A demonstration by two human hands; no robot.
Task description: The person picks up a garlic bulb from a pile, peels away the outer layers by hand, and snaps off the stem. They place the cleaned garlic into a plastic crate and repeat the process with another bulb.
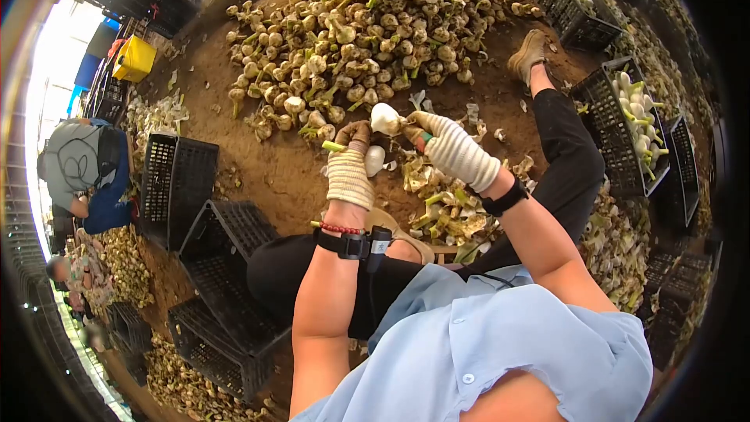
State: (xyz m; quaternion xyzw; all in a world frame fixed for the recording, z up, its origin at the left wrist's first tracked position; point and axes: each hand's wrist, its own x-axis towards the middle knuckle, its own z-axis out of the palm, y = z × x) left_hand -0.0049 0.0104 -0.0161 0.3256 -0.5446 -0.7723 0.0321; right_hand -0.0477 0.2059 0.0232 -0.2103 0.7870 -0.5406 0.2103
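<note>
My left hand (351, 168), in a cream knitted glove with dark, soiled fingertips, is closed round a garlic bulb (374, 160); a cut green stem (334, 146) sticks out on its other side. Just above it, a peeled white bulb (385, 119) is pinched at its neck by the gloved fingers of my right hand (455, 148). A small green and orange thing (424, 140) shows by the right fingers, too small to name. Both hands are close together over the brown ground, below a large heap of unpeeled garlic (351, 39).
Black crates stand at the left (178, 187) and lower left (226, 281). On the right, one crate (613, 141) holds white garlic (641, 117). Peelings (457, 215) lie between my legs. A person (86, 172) sits at the far left near a yellow container (134, 59).
</note>
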